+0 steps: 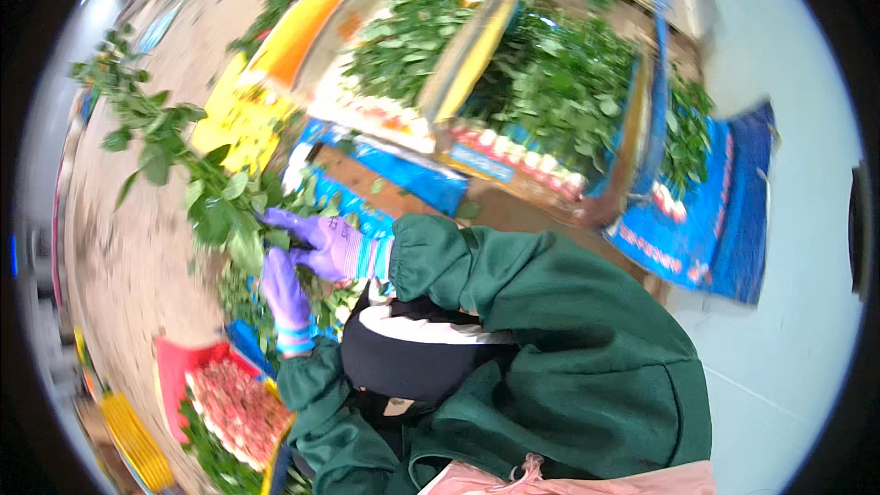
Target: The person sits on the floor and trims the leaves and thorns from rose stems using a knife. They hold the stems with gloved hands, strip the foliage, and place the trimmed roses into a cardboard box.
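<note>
Purple gloves with striped cuffs cover both my hands, below dark green sleeves. My right hand [320,240] is closed around a bundle of long leafy cut stems [220,210], its fingers partly hidden among the leaves. Close below it, my left hand [285,292] also grips the stems near the same spot. The stems reach away toward the upper left. Under my hands lie more leaves and some pale blooms [344,309], partly covered by my arms. A brown board [371,179] on blue sheeting [430,185] is just beyond my right hand.
Cardboard-sided bins hold rows of leafy flowers with white and pink heads [522,155]. An orange-and-yellow panel [320,14] and a yellow sheet [240,124] stand beyond. A red-edged crate [172,371] of pink blooms [237,405] is at lower left. A blue sack [729,220] lies at right.
</note>
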`<state>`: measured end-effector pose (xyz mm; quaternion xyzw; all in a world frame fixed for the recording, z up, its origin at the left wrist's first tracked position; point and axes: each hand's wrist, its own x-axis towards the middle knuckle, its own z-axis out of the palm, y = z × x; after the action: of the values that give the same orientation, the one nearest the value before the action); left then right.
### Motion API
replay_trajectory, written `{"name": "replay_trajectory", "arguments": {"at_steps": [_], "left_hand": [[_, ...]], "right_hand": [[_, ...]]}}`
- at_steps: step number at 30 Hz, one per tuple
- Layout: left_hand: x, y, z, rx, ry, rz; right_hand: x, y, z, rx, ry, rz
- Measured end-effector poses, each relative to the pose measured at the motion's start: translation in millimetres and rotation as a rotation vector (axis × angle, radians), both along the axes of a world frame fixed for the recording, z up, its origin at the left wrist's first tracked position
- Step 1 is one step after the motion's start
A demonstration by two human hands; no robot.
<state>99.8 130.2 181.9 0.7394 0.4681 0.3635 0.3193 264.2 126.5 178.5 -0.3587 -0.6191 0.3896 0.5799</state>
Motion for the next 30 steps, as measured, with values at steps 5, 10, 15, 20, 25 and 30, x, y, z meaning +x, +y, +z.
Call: {"name": "replay_trajectory", "arguments": {"at_steps": [5,10,15,20,25,30], "left_hand": [[83,-18,79,0.202,0.213,-0.262],[29,-12,24,-0.086,0.094,-0.128],[-4,-50,2,-0.252,0.145,-0.005],[-45,-63,11,-0.197,0.344,0.105],[-65,-87,40,-0.175,0.422,0.208],[-88,-107,61,-0.113,0.609,0.244]], "right_hand": [[181,-108,51,0.096,0.076,-0.299],[384,-249,91,-0.065,0.479,-0.605],[513,-346,-29,-0.123,0.209,-1.130],[556,-316,-130,-0.076,0.191,-1.315],[590,-289,-238,-0.329,0.161,-1.380],[661,-285,-329,-0.892,0.012,-1.086]]}}
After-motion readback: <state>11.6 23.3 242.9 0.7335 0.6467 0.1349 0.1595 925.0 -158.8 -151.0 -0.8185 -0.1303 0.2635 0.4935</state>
